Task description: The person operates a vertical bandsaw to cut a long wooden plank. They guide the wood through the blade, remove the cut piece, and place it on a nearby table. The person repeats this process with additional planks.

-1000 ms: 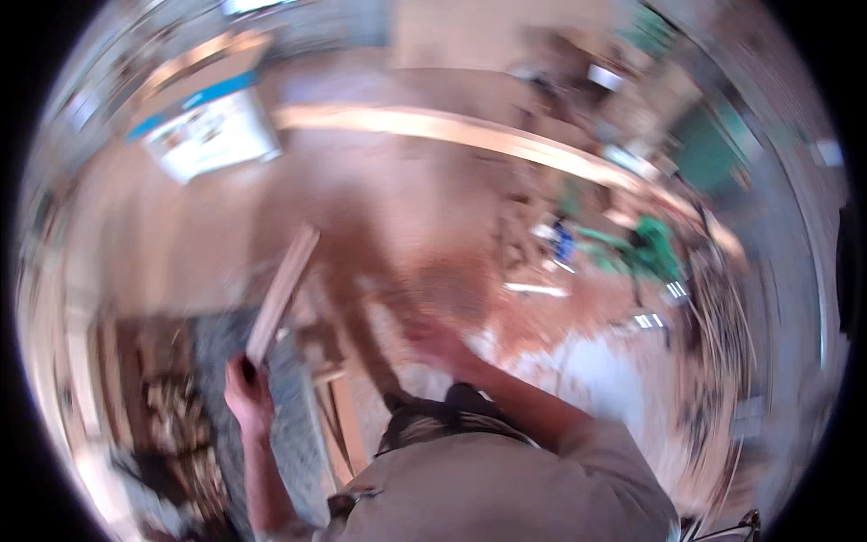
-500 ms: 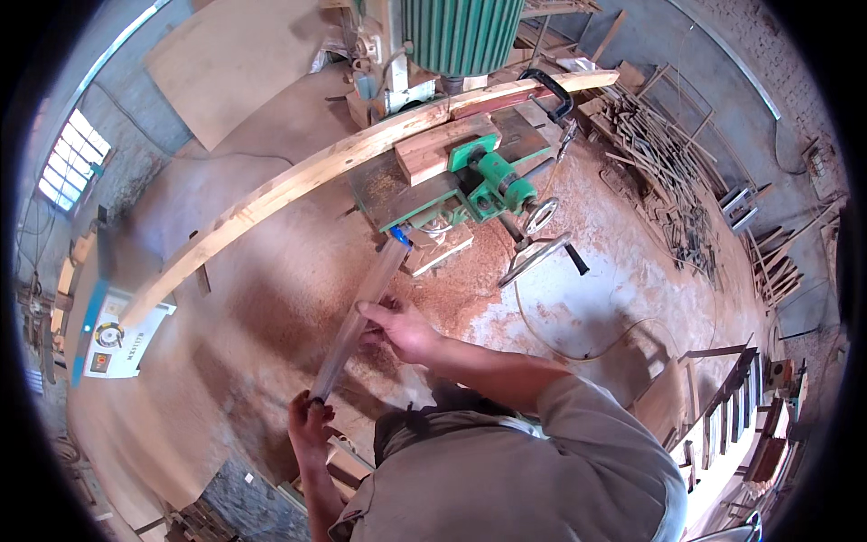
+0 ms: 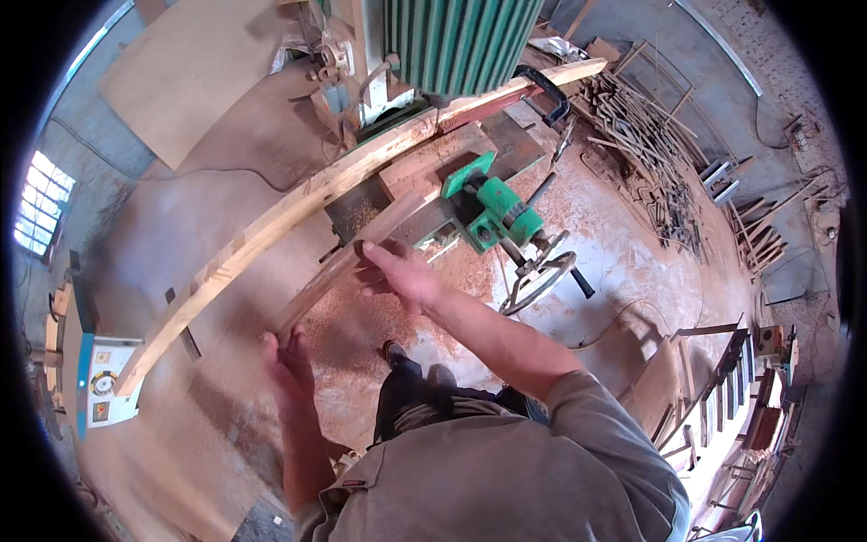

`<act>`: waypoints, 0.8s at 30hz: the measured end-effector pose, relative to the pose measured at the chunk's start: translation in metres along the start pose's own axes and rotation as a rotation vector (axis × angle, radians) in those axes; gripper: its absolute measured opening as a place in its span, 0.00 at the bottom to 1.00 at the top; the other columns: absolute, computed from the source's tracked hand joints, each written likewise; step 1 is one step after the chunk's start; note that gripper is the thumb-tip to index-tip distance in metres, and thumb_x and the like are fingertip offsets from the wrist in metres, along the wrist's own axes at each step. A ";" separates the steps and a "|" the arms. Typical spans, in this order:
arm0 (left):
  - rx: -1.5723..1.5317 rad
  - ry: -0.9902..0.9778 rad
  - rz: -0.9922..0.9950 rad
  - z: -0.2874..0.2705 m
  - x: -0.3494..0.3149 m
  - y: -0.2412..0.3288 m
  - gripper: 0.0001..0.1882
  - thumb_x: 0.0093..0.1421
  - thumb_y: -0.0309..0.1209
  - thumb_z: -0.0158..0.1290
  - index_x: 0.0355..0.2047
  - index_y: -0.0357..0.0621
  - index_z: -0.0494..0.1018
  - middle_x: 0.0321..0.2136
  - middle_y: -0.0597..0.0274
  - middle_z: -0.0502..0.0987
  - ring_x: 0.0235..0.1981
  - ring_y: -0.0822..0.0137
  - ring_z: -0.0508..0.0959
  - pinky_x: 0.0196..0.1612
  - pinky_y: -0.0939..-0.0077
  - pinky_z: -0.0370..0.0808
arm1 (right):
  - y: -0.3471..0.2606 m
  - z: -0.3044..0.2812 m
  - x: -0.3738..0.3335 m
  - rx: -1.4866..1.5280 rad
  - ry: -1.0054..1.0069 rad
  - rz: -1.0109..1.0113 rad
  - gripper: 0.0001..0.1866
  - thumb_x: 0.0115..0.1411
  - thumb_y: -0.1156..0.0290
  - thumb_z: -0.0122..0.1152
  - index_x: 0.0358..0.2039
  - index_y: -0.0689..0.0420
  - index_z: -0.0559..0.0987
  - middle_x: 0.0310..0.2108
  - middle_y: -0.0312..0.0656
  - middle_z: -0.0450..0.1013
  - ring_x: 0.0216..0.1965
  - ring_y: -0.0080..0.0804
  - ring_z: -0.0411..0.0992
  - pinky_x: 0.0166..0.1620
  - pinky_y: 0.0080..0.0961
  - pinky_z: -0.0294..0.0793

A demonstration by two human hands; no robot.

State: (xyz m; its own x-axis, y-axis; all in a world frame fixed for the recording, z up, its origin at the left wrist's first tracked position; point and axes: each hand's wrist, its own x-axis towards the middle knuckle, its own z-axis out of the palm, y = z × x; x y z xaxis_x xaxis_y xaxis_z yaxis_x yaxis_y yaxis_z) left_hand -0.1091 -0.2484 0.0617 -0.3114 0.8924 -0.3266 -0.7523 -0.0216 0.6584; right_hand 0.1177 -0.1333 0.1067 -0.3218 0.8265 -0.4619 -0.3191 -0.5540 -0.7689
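In front of the green woodworking machine (image 3: 492, 203), both hands hold one narrow wooden strip (image 3: 361, 257) that slants from lower left up toward the machine's bed. The left hand (image 3: 287, 359) is closed around the strip's near end; the right hand (image 3: 397, 271) lies farther up, fingers curled over its top. A long curved plank (image 3: 271, 230) runs across the bed just behind the strip. Sawdust covers the floor (image 3: 361, 334) beneath, and a black handwheel (image 3: 537, 282) sits to the right.
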 end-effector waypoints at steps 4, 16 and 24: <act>0.029 0.059 0.033 0.031 0.073 0.013 0.16 0.62 0.36 0.44 0.43 0.35 0.65 0.37 0.52 0.71 0.39 0.61 0.72 0.49 0.70 0.71 | -0.002 -0.019 0.018 -0.023 -0.049 -0.018 0.22 0.62 0.59 0.49 0.49 0.62 0.64 0.33 0.46 0.71 0.30 0.30 0.73 0.30 0.24 0.74; 0.116 0.119 -0.044 0.049 0.178 -0.019 0.18 0.60 0.36 0.50 0.44 0.37 0.66 0.37 0.55 0.73 0.39 0.64 0.73 0.49 0.73 0.71 | 0.016 -0.086 -0.057 0.014 0.075 0.020 0.15 0.63 0.65 0.47 0.45 0.63 0.67 0.34 0.44 0.72 0.32 0.29 0.72 0.36 0.24 0.73; 0.198 0.248 -0.020 0.059 0.179 -0.026 0.17 0.59 0.36 0.51 0.44 0.39 0.66 0.38 0.57 0.72 0.40 0.65 0.73 0.49 0.74 0.71 | -0.041 -0.122 -0.093 -0.080 -0.112 -0.145 0.11 0.61 0.74 0.49 0.45 0.62 0.69 0.35 0.44 0.72 0.37 0.29 0.71 0.41 0.26 0.72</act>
State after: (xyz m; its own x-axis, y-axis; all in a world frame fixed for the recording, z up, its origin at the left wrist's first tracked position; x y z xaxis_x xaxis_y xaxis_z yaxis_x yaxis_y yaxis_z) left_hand -0.1107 -0.0616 0.0261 -0.4484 0.7539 -0.4802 -0.6397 0.1045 0.7615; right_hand 0.2692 -0.1752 0.1279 -0.3762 0.8784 -0.2948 -0.2992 -0.4163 -0.8586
